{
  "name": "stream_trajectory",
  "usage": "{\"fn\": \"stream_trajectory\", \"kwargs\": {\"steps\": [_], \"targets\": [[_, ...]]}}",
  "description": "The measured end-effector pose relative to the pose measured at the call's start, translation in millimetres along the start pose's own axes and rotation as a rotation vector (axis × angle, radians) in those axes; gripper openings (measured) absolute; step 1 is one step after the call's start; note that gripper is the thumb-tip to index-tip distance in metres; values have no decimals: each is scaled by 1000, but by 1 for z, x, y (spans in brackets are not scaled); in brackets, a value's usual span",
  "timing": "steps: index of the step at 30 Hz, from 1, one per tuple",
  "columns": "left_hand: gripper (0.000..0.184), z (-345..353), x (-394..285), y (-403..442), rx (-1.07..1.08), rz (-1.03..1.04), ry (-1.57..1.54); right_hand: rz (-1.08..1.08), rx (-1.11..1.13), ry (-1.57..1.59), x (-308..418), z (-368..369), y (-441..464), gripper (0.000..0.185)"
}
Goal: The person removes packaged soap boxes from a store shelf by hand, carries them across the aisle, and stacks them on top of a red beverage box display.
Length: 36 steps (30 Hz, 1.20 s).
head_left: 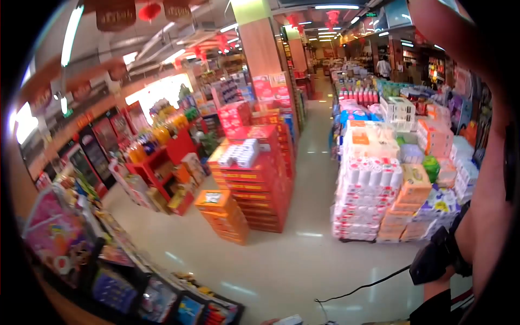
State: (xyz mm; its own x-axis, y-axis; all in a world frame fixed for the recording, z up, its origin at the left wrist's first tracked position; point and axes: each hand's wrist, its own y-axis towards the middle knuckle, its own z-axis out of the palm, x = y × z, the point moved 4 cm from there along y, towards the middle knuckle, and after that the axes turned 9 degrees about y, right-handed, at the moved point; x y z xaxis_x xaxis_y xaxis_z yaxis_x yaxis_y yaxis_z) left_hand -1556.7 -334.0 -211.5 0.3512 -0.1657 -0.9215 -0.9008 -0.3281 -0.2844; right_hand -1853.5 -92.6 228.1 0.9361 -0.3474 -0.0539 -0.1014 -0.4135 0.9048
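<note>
A raised bare arm (pixel 490 179), apparently my right, fills the right edge very close to the camera. Its upper part, perhaps my right hand (pixel 447 24), curves over the top right corner; the fingers are not distinguishable. Below, a black device (pixel 431 262) sits by a dark strap around bare skin, and a thin black cable (pixel 374 283) runs left from it. At the bottom edge lies part of a small white object (pixel 290 320), with a blurred reddish patch beside it that I cannot make out. My left hand cannot be recognised.
Tissue packs (pixel 368 189) are stacked high right of the aisle (pixel 311 135). Red cartons (pixel 257 189) and orange boxes (pixel 222 216) stand left of it, near a pillar (pixel 264 43). A low goods rack (pixel 116 287) curves along the lower left. A distant person (pixel 383 67) stands far back.
</note>
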Motion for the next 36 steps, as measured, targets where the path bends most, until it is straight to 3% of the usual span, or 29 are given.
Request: {"fn": "stream_trajectory", "kwargs": {"steps": [6,13,15,16,17,19,22,24,25,27,31,33,36], "targets": [[61,-46,-2,115,-39,-25,-22,40,14,-51,-50,97,14,43],[46,-109,-43,274,81,148,124,34,28,-54,-99,207,61,40],[51,-134,-26,338,3,322,221,-10,17,-33,-104,230,70,39],[46,-137,-48,349,11,252,-60,-21,-19,14,-102,240,70,39],[44,-143,-62,365,-36,350,-22,-29,-59,66,-98,256,68,38],[45,-146,-100,383,-40,242,14,4,-177,203,-82,284,33,37],[47,-151,-100,412,-20,186,-107,307,-258,518,-86,346,-39,36],[48,-153,-99,431,17,116,-168,726,-48,706,-103,409,-92,35],[48,-153,-99,442,32,89,-197,827,262,628,-112,437,-117,32],[51,-152,-95,466,16,79,-182,1112,439,785,-121,488,-180,32],[50,-151,-104,517,29,87,-178,1298,602,1095,-130,542,-223,46],[50,-150,-104,548,69,94,-140,1351,528,1130,-143,563,-229,57],[49,-152,-120,596,97,119,-71,1398,541,1058,-179,600,-220,50]]}}
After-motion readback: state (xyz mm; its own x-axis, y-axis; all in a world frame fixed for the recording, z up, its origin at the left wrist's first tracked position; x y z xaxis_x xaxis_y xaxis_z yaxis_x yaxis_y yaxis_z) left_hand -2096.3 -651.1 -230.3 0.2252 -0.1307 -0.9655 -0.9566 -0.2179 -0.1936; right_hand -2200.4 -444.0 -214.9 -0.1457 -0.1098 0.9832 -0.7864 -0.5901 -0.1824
